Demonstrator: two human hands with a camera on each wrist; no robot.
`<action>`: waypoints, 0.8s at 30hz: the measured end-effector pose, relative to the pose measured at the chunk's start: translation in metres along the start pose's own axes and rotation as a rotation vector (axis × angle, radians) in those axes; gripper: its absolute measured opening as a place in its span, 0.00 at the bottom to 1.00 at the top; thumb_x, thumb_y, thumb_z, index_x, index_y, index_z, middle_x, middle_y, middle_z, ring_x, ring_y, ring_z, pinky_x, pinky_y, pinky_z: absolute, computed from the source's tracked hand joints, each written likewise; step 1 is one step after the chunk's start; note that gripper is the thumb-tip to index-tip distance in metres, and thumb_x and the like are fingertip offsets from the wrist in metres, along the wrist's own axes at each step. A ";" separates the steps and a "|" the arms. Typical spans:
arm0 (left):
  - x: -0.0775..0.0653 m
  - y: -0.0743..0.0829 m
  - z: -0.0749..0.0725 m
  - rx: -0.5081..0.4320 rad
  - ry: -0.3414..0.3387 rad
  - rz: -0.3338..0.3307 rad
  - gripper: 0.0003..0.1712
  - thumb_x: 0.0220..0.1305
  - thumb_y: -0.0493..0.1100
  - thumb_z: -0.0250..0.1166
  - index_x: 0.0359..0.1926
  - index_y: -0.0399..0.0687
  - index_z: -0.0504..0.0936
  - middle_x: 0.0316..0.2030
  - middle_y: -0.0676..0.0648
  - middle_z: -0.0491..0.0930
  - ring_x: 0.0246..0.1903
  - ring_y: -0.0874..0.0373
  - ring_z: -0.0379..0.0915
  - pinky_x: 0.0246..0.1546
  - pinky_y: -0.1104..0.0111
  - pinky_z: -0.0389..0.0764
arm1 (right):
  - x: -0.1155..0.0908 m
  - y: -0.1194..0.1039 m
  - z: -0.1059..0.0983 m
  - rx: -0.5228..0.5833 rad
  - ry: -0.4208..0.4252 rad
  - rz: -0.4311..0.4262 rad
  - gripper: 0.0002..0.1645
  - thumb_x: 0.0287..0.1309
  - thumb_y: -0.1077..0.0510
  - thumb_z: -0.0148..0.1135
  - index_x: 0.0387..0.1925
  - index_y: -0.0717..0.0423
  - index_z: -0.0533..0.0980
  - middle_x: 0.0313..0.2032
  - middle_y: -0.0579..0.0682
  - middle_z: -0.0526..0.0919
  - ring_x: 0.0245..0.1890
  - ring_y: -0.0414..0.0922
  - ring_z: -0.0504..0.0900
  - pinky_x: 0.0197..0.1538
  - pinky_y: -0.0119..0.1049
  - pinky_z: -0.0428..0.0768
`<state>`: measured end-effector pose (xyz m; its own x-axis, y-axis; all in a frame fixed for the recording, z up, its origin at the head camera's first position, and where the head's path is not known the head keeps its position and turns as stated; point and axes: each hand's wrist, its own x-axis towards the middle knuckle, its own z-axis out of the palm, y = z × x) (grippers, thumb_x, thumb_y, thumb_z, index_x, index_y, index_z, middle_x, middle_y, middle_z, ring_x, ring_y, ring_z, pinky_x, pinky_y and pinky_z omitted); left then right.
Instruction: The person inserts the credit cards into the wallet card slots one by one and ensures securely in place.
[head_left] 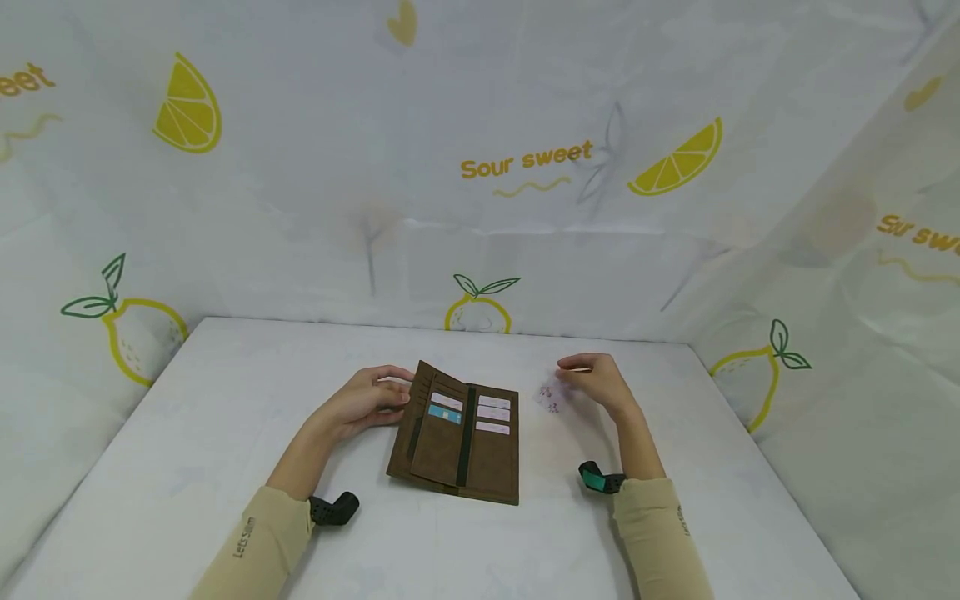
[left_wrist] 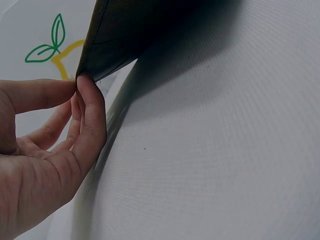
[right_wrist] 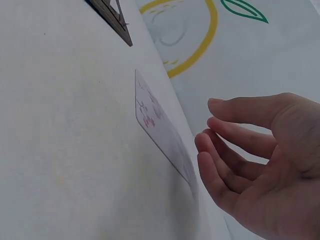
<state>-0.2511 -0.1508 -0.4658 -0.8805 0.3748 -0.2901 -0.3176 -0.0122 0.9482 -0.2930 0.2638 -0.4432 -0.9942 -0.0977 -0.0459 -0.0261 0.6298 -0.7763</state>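
A brown long wallet [head_left: 491,467] lies spread on the white table, its left cover raised at a slant. Several pale cards and one blue card [head_left: 445,414] show in its slots. My left hand [head_left: 367,400] pinches the outer edge of that left cover between thumb and fingertips, seen close up against the dark underside of the wallet [left_wrist: 120,40] in the left wrist view. To the right of the wallet, a pale card with reddish flower print [right_wrist: 160,130] lies on the table. Beside it my right hand [right_wrist: 260,160] hovers with loosely bent fingers and nothing between them.
The white table [head_left: 450,554] runs back to a pale lemon-print backdrop [head_left: 322,192]. A black wrist device [head_left: 335,509] sits at the left sleeve, and another black device [head_left: 602,480] with a green patch at the right.
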 end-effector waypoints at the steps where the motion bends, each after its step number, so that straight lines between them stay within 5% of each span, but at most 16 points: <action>1: 0.000 0.000 0.000 0.002 -0.002 0.002 0.22 0.64 0.34 0.60 0.59 0.44 0.71 0.32 0.53 0.75 0.36 0.60 0.73 0.40 0.66 0.82 | 0.000 0.001 -0.001 -0.006 -0.001 0.009 0.22 0.60 0.49 0.65 0.51 0.57 0.80 0.54 0.57 0.82 0.52 0.51 0.80 0.51 0.38 0.78; 17: 0.000 -0.001 0.000 -0.004 0.007 0.002 0.22 0.64 0.34 0.61 0.59 0.45 0.72 0.32 0.53 0.75 0.35 0.60 0.73 0.39 0.67 0.82 | 0.003 0.010 0.005 -0.184 0.015 0.079 0.30 0.45 0.46 0.76 0.49 0.57 0.81 0.51 0.59 0.82 0.46 0.50 0.78 0.46 0.40 0.78; 24: -0.001 0.000 0.000 0.017 -0.009 0.013 0.22 0.64 0.35 0.61 0.59 0.45 0.72 0.34 0.52 0.75 0.35 0.60 0.75 0.41 0.66 0.82 | 0.002 0.006 0.008 -0.172 -0.007 0.107 0.29 0.48 0.49 0.75 0.50 0.58 0.79 0.52 0.59 0.79 0.48 0.51 0.73 0.48 0.41 0.75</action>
<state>-0.2505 -0.1510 -0.4652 -0.8812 0.3833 -0.2767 -0.3001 -0.0015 0.9539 -0.2939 0.2615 -0.4531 -0.9915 -0.0278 -0.1272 0.0619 0.7589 -0.6483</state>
